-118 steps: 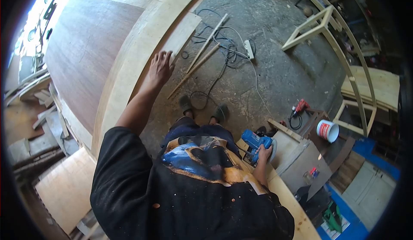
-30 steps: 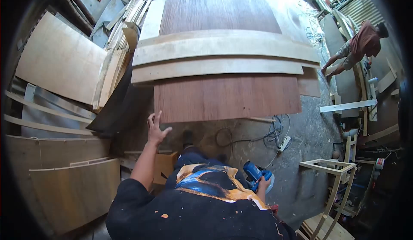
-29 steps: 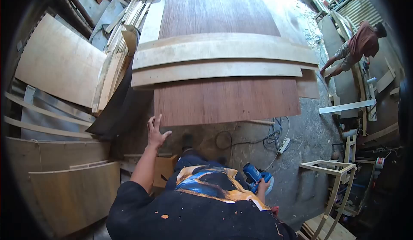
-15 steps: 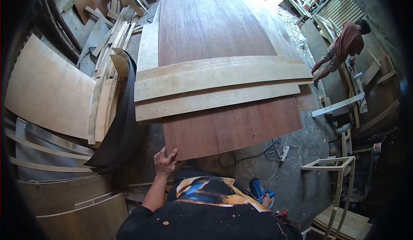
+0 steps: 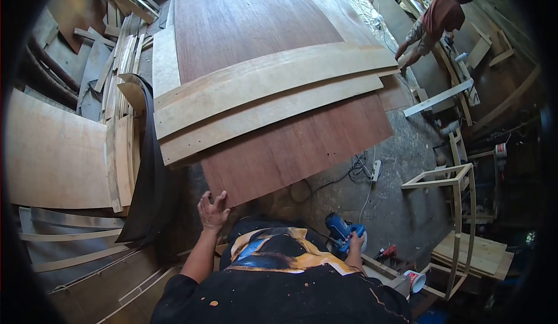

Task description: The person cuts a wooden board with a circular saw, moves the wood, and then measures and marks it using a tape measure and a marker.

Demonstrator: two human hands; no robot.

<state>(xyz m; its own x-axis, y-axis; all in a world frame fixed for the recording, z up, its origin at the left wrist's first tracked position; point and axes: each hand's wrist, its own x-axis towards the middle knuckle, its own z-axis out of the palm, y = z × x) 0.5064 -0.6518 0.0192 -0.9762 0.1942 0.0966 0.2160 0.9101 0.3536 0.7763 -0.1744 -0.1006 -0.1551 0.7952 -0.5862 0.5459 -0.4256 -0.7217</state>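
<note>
A grey concrete floor [image 5: 401,208] spreads beneath everything, and over it a long brown wood sheet [image 5: 250,22] runs away from the wearer. Two slightly curved pale boards [image 5: 279,80] lie across it, one overlapping the other, and from under them the reddish-brown panel [image 5: 302,149] juts toward the wearer; the boards hide whether sheet and panel are one piece. To the left stands a broad plywood sheet [image 5: 58,149], with a curved black sheet [image 5: 148,196] between it and the panel. At the far right a second person [image 5: 440,13] in a reddish top bends forward; nearer, on the right, is a slender wooden frame [image 5: 457,219]. The wearer's right hand [image 5: 356,244], low and close to the body, has its fingers wrapped round the handle of a blue power tool [image 5: 339,226], well apart from the panel. The left hand [image 5: 213,213] is at the panel's near left corner, thumb and fingers spread and slightly bent; whether they pinch it or merely touch it, I cannot tell. Smaller still, a white bucket [image 5: 415,280] sits beyond the right hand, and a white power strip [image 5: 376,170] lies on the floor beside tangled cords.
</note>
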